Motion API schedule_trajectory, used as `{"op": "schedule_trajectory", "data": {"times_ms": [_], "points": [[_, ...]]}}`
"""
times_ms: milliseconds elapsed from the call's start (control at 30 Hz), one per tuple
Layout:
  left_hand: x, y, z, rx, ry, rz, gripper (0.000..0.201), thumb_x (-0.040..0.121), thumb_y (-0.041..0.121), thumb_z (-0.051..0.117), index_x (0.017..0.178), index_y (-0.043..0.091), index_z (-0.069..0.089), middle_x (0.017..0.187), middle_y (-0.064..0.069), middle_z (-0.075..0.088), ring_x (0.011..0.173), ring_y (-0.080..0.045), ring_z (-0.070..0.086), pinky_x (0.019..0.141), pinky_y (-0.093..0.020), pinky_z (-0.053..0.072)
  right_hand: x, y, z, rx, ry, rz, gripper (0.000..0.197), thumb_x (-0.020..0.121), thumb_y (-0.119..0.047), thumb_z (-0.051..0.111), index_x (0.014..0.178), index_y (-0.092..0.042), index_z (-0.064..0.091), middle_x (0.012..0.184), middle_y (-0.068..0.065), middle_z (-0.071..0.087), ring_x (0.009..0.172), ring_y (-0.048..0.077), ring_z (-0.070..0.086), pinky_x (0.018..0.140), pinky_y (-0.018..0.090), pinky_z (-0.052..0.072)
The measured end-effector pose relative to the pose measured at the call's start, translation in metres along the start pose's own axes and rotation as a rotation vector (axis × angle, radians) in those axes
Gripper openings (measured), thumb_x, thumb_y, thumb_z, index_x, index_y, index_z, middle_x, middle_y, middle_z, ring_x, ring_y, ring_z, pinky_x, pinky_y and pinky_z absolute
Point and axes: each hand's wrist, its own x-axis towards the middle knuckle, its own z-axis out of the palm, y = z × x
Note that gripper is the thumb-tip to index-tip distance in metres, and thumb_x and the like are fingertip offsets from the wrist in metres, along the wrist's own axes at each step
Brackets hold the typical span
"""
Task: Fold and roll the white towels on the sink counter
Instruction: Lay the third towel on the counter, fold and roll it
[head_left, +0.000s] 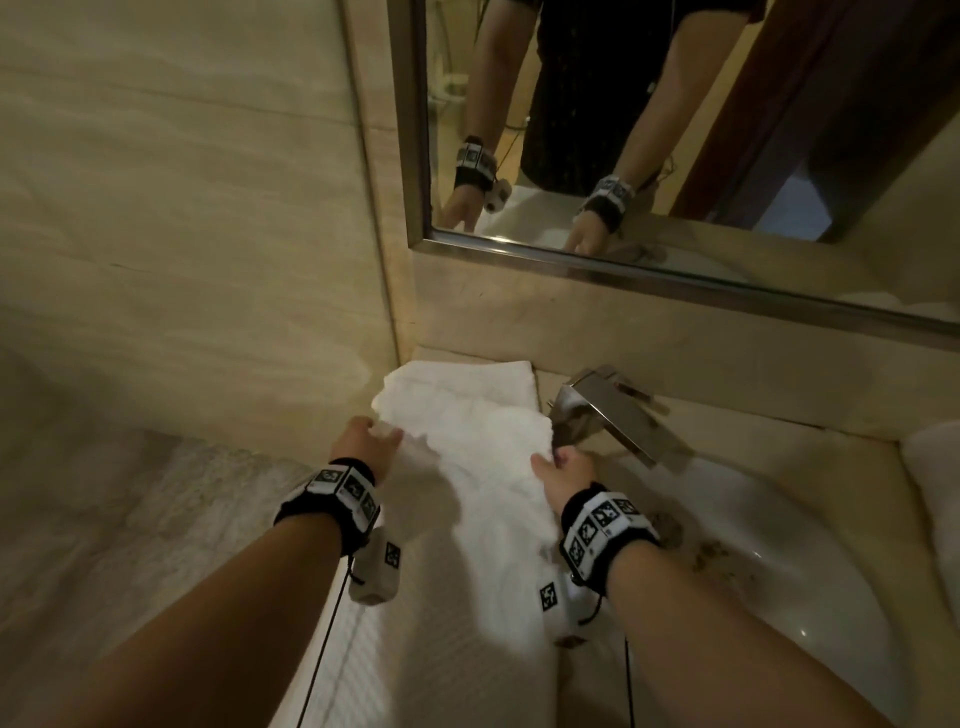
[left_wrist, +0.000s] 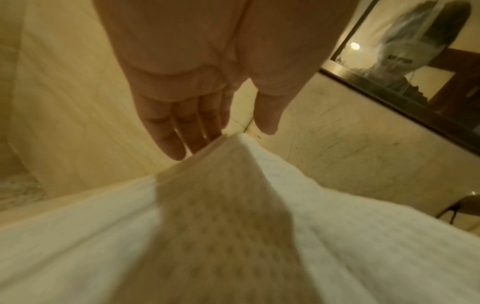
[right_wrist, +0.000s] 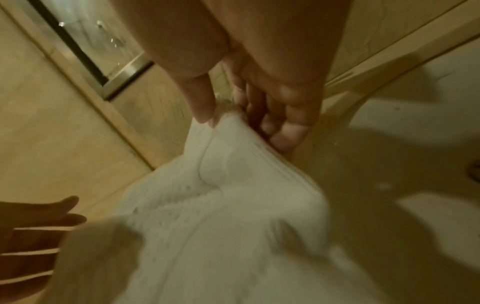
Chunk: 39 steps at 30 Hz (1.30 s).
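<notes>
A long white towel (head_left: 483, 519) lies lengthwise on the counter, reaching from the near edge toward the back corner. Its far end is raised and rumpled. My left hand (head_left: 378, 435) is at the towel's left edge with straight fingers (left_wrist: 171, 144). The raised edge of the towel (left_wrist: 233, 185) meets those fingertips, with the thumb alongside. My right hand (head_left: 551, 461) pinches the right edge of the towel (right_wrist: 226, 164) between thumb and fingers (right_wrist: 283, 133). The left hand (right_wrist: 39, 230) also shows in the right wrist view, fingers spread.
A second folded white towel (head_left: 488, 382) sits in the back corner against the wall. A chrome faucet (head_left: 618, 415) juts out just right of my right hand, over the sink basin (head_left: 810, 597). More white cloth (head_left: 935, 488) lies at the far right. A mirror (head_left: 675, 130) hangs above.
</notes>
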Motion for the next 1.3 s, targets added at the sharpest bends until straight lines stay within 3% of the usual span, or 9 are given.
{"op": "schedule_trajectory", "data": {"times_ms": [67,167,433,633,733,900,1033,1167,1300], "points": [[-0.004,-0.016,0.005,0.008,-0.030,-0.035,0.069,0.089,0.037,0.062,0.144,0.009,0.029,0.138,-0.019,0.049,0.122,-0.037,0.051,0.097,-0.043,0.043,-0.011,0.011,-0.002,-0.056,-0.010,0.071,0.042,0.085,-0.031,0.066,0.120,-0.014,0.050,0.113,0.006,0.061,0.105,0.027,0.060,0.094,0.036,0.047],[-0.019,-0.042,0.006,0.006,0.006,-0.035,0.074,0.086,0.033,0.067,0.144,0.010,0.029,0.140,-0.018,0.047,0.123,-0.036,0.049,0.100,-0.045,0.045,-0.042,0.026,-0.013,-0.127,-0.017,0.081,0.056,0.087,-0.026,0.066,0.135,-0.013,0.040,0.127,0.008,0.057,0.108,0.024,0.056,0.091,0.029,0.043],[-0.108,-0.109,0.014,0.330,0.026,0.125,0.046,0.090,0.037,0.056,0.133,0.020,0.052,0.132,-0.013,0.055,0.116,-0.031,0.054,0.101,-0.038,0.044,-0.136,0.091,-0.009,-0.278,-0.081,0.018,0.060,0.083,-0.023,0.070,0.134,-0.012,0.041,0.134,0.009,0.050,0.115,0.024,0.054,0.092,0.029,0.045],[-0.192,-0.159,0.023,0.490,0.036,0.156,0.035,0.098,0.031,0.039,0.130,0.029,0.054,0.145,-0.002,0.043,0.136,-0.022,0.033,0.112,-0.035,0.026,-0.208,0.149,-0.008,-0.261,-0.118,0.049,0.054,0.081,-0.028,0.067,0.129,-0.021,0.042,0.128,0.003,0.055,0.102,0.018,0.058,0.093,0.035,0.049],[-0.218,-0.190,0.027,0.371,0.047,0.037,0.038,0.091,0.031,0.051,0.128,0.024,0.054,0.144,-0.011,0.039,0.130,-0.031,0.036,0.110,-0.042,0.032,-0.240,0.175,-0.006,-0.249,-0.117,0.092,0.044,0.087,-0.022,0.064,0.126,-0.016,0.044,0.107,0.001,0.058,0.091,0.017,0.056,0.082,0.030,0.049],[-0.248,-0.233,0.032,0.123,0.223,-0.171,0.065,0.080,0.038,0.071,0.133,0.010,0.044,0.138,-0.020,0.043,0.122,-0.038,0.046,0.102,-0.047,0.042,-0.274,0.202,0.007,-0.203,-0.042,0.086,0.017,0.089,-0.026,0.061,0.096,-0.014,0.050,0.078,-0.003,0.056,0.066,0.013,0.053,0.057,0.025,0.042],[-0.229,-0.295,0.044,-0.330,0.097,-0.380,0.122,0.048,0.068,0.081,0.145,0.012,0.032,0.148,-0.014,0.039,0.127,-0.036,0.047,0.100,-0.048,0.045,-0.291,0.229,0.028,-0.017,-0.110,0.278,0.032,0.083,-0.034,0.070,0.098,-0.008,0.058,0.095,0.010,0.065,0.084,0.025,0.062,0.078,0.036,0.055],[-0.238,-0.291,0.046,-0.434,0.009,-0.206,0.074,0.079,0.029,0.076,0.142,0.019,0.038,0.136,-0.004,0.049,0.119,-0.029,0.051,0.099,-0.050,0.045,-0.295,0.241,0.044,0.203,-0.246,0.345,0.041,0.083,-0.026,0.073,0.113,-0.014,0.049,0.107,0.003,0.057,0.093,0.020,0.056,0.089,0.043,0.051],[-0.236,-0.289,0.047,-0.323,-0.086,-0.116,0.076,0.069,0.043,0.080,0.130,0.010,0.046,0.116,-0.005,0.057,0.105,-0.028,0.056,0.093,-0.042,0.047,-0.293,0.245,0.054,0.277,-0.244,0.341,0.040,0.084,-0.015,0.072,0.115,-0.018,0.047,0.111,0.005,0.058,0.091,0.022,0.057,0.066,0.031,0.048]]}}
